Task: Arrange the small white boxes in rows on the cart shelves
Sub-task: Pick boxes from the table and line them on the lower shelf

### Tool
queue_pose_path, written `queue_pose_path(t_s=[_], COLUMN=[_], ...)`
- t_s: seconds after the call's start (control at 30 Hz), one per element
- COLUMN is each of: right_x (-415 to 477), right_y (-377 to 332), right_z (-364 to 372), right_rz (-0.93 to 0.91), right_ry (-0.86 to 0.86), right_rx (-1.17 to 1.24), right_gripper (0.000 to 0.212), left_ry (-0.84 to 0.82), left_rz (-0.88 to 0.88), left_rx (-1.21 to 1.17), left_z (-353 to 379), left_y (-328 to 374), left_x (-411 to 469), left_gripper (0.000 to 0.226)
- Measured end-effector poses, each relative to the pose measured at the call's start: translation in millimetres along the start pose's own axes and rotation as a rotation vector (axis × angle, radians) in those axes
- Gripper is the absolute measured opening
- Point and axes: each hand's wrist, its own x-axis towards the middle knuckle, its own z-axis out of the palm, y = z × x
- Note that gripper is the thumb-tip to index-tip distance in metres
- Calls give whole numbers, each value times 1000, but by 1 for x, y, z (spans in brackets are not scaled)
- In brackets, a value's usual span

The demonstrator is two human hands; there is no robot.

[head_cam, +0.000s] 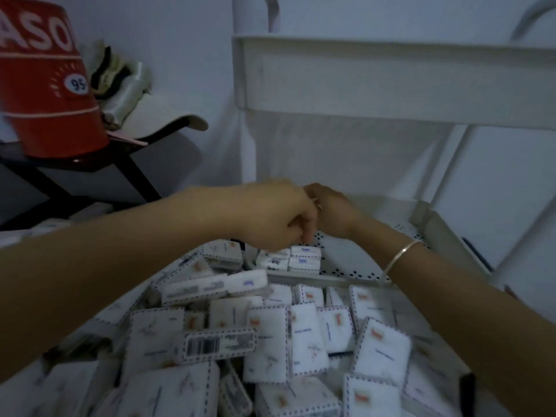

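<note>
Four small white boxes (296, 259) sat rowed on cart shelf (355, 263); heap (270, 341) in front. Left hand (276, 218) curled over them, grip unclear; right hand (334, 212) fingers hidden. Boxes judged light, stiff: pinch the narrow sides.

Likely a stockroom: white cart (391, 82), heaped small white boxes (270, 341) (all alike), red tin (45, 85) nearby.

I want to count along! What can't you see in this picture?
Head view only:
Whether the left hand or right hand holds anything: fingers curl out of sight.
Lettering on the boxes: blurred.
Word on the red container: cut off by the left edge.
</note>
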Motion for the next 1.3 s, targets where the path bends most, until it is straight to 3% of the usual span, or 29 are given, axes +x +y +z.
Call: queue_pose_path(t_s=[0.17, 0.33, 0.53, 0.6, 0.73, 0.87, 0.97, 1.13, 1.3], right_x=[-74, -139, -172, -175, -174, -171, -168, -166, -168], right_y=[-5, -1, -1, -2, -7, -29, -50, -63, -63], right_z=[-28, -49, -48, -46, -40, -33, -27, -18, -17], right_rz=[-14, 35, 127, 138, 129, 10, -61, -49, 5], right_ry=[65, -32, -185, -188, -113, 15, -59, -250, -240], right_rx=[60, -10, -115, -106, -155, -87, -54, -53, 52], right_gripper=[21, 12, 22, 24, 31, 26, 30, 53, 47], left_ry=[-4, -135, -228, -214, -75, 38, -2, -26, -16], left_rz=[115, 47, -38, -42, -24, -33, -56, -17, -3], left_rx=[-51, 76, 114, 67, -141, -140, -79, -33, -24], left_z=[27, 45, 60, 59, 43, 32, 38, 52, 56], left_y=[24, 34, 35, 34, 26, 7, -4, -3, 2], left_x=[-14, -16, -22, -24, -35, -52, -60, -60, -58], left_gripper=[20, 53, 65, 62, 35, 30, 33, 38, 42])
